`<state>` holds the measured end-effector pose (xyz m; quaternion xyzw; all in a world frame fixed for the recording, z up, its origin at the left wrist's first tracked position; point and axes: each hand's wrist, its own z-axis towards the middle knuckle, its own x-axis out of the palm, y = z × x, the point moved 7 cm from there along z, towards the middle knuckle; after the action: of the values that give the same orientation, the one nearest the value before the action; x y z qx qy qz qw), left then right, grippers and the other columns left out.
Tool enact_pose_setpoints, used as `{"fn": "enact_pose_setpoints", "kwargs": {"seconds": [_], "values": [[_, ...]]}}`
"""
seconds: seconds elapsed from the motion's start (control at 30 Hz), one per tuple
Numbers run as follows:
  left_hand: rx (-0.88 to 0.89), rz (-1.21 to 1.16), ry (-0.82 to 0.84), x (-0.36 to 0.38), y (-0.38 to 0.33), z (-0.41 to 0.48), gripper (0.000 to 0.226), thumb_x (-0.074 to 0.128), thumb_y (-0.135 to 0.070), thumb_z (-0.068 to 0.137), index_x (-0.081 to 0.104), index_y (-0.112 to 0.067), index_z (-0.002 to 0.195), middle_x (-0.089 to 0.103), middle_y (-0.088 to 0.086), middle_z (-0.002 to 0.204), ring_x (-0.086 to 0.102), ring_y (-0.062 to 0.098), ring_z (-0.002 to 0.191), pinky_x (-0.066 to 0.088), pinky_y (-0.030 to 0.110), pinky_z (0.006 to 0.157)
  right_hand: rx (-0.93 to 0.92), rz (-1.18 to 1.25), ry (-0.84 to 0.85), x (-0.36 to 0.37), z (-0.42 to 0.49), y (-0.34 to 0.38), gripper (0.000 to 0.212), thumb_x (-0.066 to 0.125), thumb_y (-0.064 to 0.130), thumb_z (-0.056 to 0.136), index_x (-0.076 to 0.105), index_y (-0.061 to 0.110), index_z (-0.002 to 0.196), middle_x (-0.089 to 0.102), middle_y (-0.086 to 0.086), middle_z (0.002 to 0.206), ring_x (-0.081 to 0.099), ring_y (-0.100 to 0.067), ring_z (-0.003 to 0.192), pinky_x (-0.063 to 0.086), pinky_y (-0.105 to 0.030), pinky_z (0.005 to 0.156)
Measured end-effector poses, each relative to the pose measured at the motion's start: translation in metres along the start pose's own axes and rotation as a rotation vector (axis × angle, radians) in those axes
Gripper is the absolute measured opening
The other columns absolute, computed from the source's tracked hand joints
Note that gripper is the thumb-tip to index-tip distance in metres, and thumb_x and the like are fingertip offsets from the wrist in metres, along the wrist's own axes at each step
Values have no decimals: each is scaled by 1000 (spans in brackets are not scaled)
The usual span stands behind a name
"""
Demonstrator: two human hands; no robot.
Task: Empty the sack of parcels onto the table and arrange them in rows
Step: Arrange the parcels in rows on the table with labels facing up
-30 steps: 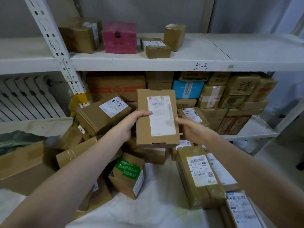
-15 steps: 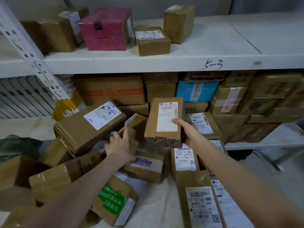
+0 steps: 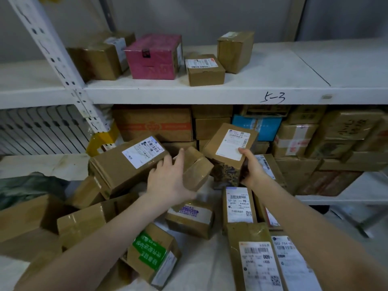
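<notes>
From the head camera: the right hand (image 3: 251,171) grips a flat brown cardboard parcel with a white label (image 3: 230,152) by its near right corner, thumb on the label. The parcel's long axis tilts up and away. Just left of it, the left hand (image 3: 168,181) lies with fingers spread wide against a small tape-wrapped brown box (image 3: 198,168). Other parcels lie heaped on the white cloth (image 3: 199,267), not in any sack.
</notes>
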<state>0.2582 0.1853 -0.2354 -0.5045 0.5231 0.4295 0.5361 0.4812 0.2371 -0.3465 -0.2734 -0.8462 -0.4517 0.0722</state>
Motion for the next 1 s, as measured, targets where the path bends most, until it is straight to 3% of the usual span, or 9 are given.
{"fn": "enact_pose_setpoints", "kwargs": {"seconds": [0.13,0.27,0.4,0.5,0.6,0.7,0.83,0.93,1.0], "values": [[114,-54,-93,2,-11,-28,127,80,-56,59,-1,-28,153,33,3,142,35,24,132,36,43,108,11,3,4,-3,-16,-4,55,71,38,80,52,16,126,62,-11,110,57,-30,101,47,-46,76],[245,-39,-71,14,-11,-62,129,75,-60,59,-2,-20,153,26,-2,143,30,20,131,31,36,111,21,57,10,-5,-37,-11,47,67,37,84,53,14,123,62,-13,103,59,-31,94,48,-45,76],[364,19,-43,32,-9,-111,115,71,-61,57,16,-18,149,27,-1,136,31,20,126,32,35,108,-12,73,-24,-12,-65,-21,53,70,39,82,51,15,125,62,-14,108,59,-32,101,48,-49,93],[238,2,-71,45,-3,-138,106,72,-66,55,28,-18,139,32,2,130,35,22,121,35,36,103,-40,28,-24,-9,-89,-29,51,71,39,80,50,15,120,60,-14,115,57,-32,109,45,-50,99],[79,-61,-94,58,-4,-160,106,74,-63,55,28,-16,137,33,6,133,34,26,125,36,38,103,-46,12,-25,-9,-112,-43,52,71,38,80,49,17,122,60,-13,114,56,-32,109,48,-49,88],[59,-112,-61,73,-24,-174,103,74,-61,57,27,-15,136,32,7,132,33,28,125,35,41,102,-56,17,-42,-13,-127,-53,52,69,39,81,51,17,124,61,-13,111,58,-31,104,47,-48,83],[32,-69,80,106,-29,-187,92,76,-52,65,28,-15,134,31,9,131,32,29,126,34,42,103,-58,30,-53,-20,-139,-58,43,67,40,82,52,17,116,60,-12,102,57,-30,95,45,-48,88],[-4,-64,147,131,-15,-190,88,76,-46,69,26,-16,134,30,10,133,32,29,129,34,41,102,-53,41,-53,-27,-140,-60,38,69,40,80,55,17,106,59,-13,107,56,-32,103,42,-53,100],[-14,-84,166,138,-7,-185,85,75,-50,68,28,-18,132,31,9,132,33,28,127,34,41,101,-50,46,-42,-28,-140,-59,45,71,39,77,54,17,112,60,-14,113,56,-34,109,41,-56,101]]}}
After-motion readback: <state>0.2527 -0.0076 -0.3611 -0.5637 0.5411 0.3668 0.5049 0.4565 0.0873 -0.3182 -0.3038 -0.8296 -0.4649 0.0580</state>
